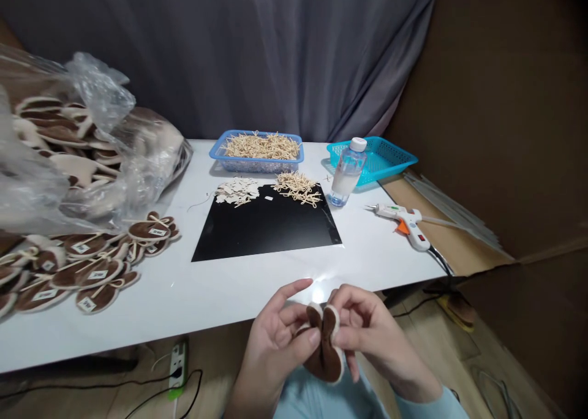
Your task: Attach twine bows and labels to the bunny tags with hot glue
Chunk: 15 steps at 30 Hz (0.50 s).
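Note:
Between my two hands, just off the table's front edge, is a small brown fabric piece (pixel 327 354) with a fluffy cream border and two ear-like lobes, its middle creased inward. My left hand (pixel 287 333) pinches its left side, thumb on the brown face and index finger stretched out. On the other side my right hand (pixel 367 324) grips it with thumb and fingers. No bow or label shows on this piece. Similar brown pieces (pixel 98 275), with cream bows and small white labels, lie piled at the table's left.
A plastic bag (pixel 98 94) of brown pieces stands at left. A black mat (pixel 266 226) bears white labels (pixel 236 190) and cream bows (pixel 298 187). Behind are a blue basket (pixel 256 165) of bows, a bottle (pixel 346 174) and a turquoise basket (pixel 390 155). A glue gun (pixel 404 220) lies right.

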Available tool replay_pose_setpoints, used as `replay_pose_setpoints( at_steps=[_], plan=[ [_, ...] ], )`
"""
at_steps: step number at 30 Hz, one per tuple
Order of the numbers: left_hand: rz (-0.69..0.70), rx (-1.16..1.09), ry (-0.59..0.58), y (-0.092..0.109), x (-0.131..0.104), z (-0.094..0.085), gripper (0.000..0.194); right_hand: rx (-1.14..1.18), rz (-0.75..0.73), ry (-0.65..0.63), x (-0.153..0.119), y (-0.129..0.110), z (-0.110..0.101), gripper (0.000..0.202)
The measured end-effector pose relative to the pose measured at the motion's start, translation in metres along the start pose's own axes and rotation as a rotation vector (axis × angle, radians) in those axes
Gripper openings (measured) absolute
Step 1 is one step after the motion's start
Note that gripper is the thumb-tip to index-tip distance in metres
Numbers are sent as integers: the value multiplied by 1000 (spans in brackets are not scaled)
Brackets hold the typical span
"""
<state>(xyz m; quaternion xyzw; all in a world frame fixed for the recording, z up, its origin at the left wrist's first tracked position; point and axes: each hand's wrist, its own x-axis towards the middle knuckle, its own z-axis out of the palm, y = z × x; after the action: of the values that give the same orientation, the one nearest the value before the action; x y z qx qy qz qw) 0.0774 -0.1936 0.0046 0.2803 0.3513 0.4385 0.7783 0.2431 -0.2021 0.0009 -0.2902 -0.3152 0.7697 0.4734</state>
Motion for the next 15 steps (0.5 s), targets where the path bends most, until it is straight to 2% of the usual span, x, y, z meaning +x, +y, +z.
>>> replay_pose_setpoints(
  at_steps=[4,9,15],
  plan=[
    [-10,-10,0,0,1,0,59,-62,-8,-31,-3,-4,0,29],
    [-37,-11,-86,-3,6,-8,56,-270,-53,-8,-6,-6,-1,29],
    [-47,61,-26,-5,10,-13,56,-499,-116,53,-10,-6,3,23]
  ],
)
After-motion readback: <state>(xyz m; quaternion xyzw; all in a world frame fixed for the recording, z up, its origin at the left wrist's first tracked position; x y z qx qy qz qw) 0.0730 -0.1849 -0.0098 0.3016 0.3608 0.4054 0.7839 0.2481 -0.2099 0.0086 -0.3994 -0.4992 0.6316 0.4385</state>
